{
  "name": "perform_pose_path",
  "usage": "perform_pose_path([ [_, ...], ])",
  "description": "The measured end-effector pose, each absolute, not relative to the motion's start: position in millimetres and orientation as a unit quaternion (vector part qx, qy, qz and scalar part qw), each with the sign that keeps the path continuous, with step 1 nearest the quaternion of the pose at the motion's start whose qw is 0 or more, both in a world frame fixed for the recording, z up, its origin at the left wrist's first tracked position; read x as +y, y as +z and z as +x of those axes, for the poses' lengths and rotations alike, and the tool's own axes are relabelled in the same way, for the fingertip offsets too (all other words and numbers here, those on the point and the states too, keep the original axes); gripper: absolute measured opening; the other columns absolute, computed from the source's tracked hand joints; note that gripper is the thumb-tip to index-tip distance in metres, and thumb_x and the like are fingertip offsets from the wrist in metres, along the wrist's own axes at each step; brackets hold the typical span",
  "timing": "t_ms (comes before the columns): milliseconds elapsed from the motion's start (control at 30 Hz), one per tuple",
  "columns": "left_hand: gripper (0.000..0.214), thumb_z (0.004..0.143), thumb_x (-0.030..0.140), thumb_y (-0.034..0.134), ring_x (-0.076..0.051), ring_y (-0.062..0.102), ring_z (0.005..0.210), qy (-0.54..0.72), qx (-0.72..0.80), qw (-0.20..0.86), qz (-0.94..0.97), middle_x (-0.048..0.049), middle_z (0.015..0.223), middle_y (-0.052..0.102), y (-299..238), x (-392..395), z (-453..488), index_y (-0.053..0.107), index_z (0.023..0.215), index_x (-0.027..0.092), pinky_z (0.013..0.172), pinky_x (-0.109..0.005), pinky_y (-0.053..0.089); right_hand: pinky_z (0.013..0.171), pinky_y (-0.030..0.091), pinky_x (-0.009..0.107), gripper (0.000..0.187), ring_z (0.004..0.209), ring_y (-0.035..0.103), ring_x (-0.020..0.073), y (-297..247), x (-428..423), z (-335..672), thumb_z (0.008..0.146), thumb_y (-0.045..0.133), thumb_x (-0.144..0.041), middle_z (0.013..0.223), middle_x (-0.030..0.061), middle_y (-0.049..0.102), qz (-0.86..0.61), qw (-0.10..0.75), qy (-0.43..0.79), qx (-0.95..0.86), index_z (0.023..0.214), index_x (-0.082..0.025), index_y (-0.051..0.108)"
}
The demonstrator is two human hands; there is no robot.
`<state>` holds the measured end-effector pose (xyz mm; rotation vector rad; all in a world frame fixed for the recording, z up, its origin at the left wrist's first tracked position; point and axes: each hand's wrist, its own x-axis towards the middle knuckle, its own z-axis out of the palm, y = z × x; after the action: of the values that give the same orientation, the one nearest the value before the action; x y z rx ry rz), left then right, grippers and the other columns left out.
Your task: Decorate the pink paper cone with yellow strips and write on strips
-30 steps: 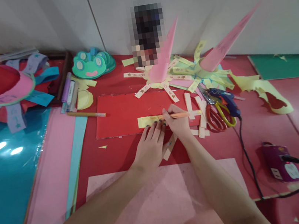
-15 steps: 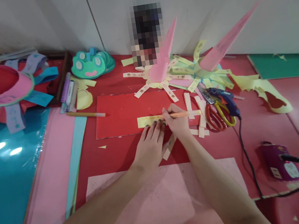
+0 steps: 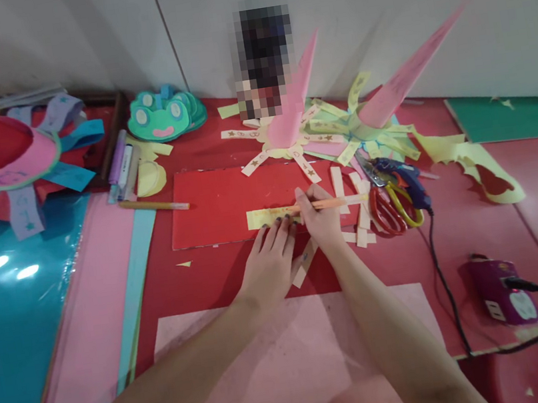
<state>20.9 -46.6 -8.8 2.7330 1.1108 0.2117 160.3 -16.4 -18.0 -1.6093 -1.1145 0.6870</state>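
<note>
My right hand (image 3: 320, 215) is closed around an orange pen (image 3: 332, 203), its tip at a short yellow paper strip (image 3: 264, 218) that bears small marks. The strip lies on a red board (image 3: 213, 203). With fingers stretched out, my left hand (image 3: 273, 255) lies flat along the strip's lower edge and presses on it. A pale paper strip (image 3: 304, 267) lies between my two hands, partly covered. More pale strips (image 3: 362, 214) are scattered just right of my right hand.
Pink paper cones (image 3: 293, 113) with lettered strips stand behind the board. To the right are scissors (image 3: 392, 210), a glue gun (image 3: 404, 178) and a purple power box (image 3: 503, 294) with a black cord. Green frog cutouts (image 3: 163, 117), markers (image 3: 122, 166) and a gold pen (image 3: 156, 205) lie left.
My right hand and the orange pen have shifted slightly to the right along the yellow strip. My left hand stays in place.
</note>
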Motion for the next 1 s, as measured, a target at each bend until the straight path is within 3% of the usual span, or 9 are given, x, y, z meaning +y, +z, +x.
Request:
perform_pose_path([
  [467, 0.045, 0.092, 0.032, 0.032, -0.025, 0.039, 0.127, 0.072, 0.372, 0.091, 0.921, -0.0148, 0.135, 0.044, -8.4, -46.9, 21.4, 0.046, 0.126, 0.006, 0.106, -0.04, 0.03, 0.045, 0.029, 0.023, 0.036, 0.043, 0.034, 0.007, -18.1, -16.5, 160.8, 0.081, 0.048, -0.038, 0.045, -0.0075, 0.032, -0.677, 0.479, 0.261, -0.494, 0.054, -0.021, 0.031],
  [1000, 0.044, 0.092, 0.032, 0.03, -0.025, 0.04, 0.126, 0.074, 0.375, 0.079, 0.921, -0.0135, 0.137, 0.043, -8.2, -47.4, 20.5, 0.049, 0.123, 0.007, 0.106, -0.04, 0.031, 0.046, 0.032, 0.022, 0.035, 0.043, 0.038, 0.0071, -18.3, -17.9, 160.1, 0.082, 0.048, -0.038, 0.046, -0.0066, 0.04, -0.685, 0.478, 0.251, -0.489, 0.055, -0.021, 0.034],
])
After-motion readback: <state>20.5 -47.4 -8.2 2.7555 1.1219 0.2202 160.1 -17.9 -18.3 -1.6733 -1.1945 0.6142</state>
